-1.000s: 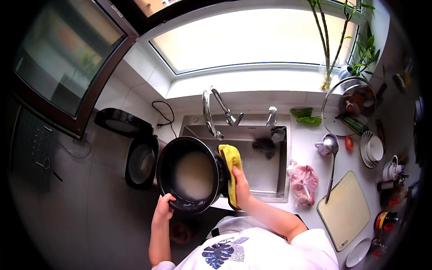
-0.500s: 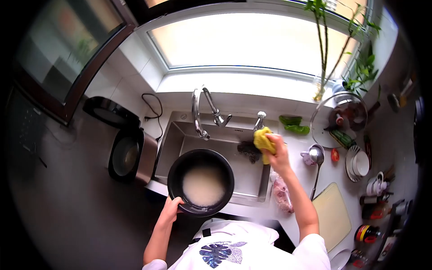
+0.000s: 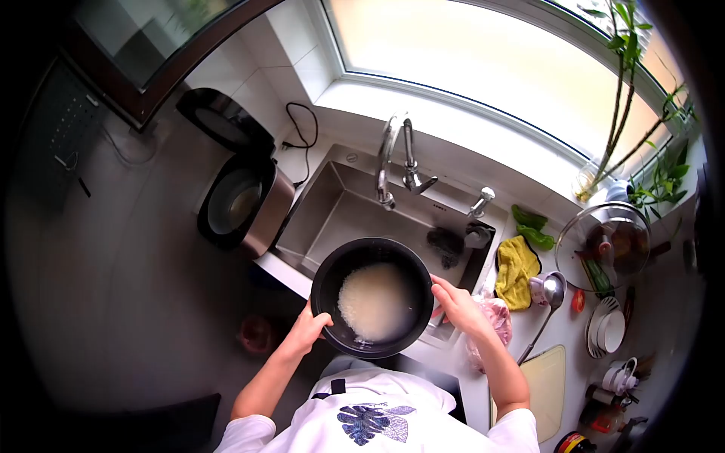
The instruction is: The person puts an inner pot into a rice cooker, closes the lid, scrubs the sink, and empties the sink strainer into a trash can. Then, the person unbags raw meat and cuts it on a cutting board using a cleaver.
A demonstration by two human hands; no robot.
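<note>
A round black inner pot (image 3: 325, 287) with white rice and cloudy water in it is held over the front edge of the steel sink (image 3: 332, 219). My left hand (image 3: 308, 329) grips its left rim, the thumb over the edge. Against the right side of the pot lies my right hand (image 3: 453, 302), fingers pressed to the wall. The yellow cloth (image 3: 516, 273) rests on the counter right of the sink. Left of the sink, the rice cooker (image 3: 268, 211) stands with its lid (image 3: 226, 121) raised.
A faucet (image 3: 385, 166) arches over the sink, where a dark mesh clump (image 3: 445, 245) lies. To the right are bagged meat (image 3: 491, 325), green peppers (image 3: 532, 226), a ladle (image 3: 553, 291), a glass lid (image 3: 604, 245), bowls (image 3: 610, 331) and a cutting board (image 3: 542, 389).
The yellow cloth has left my right hand and now lies on the counter. My right hand has moved back to the pot's right side. The view has turned.
</note>
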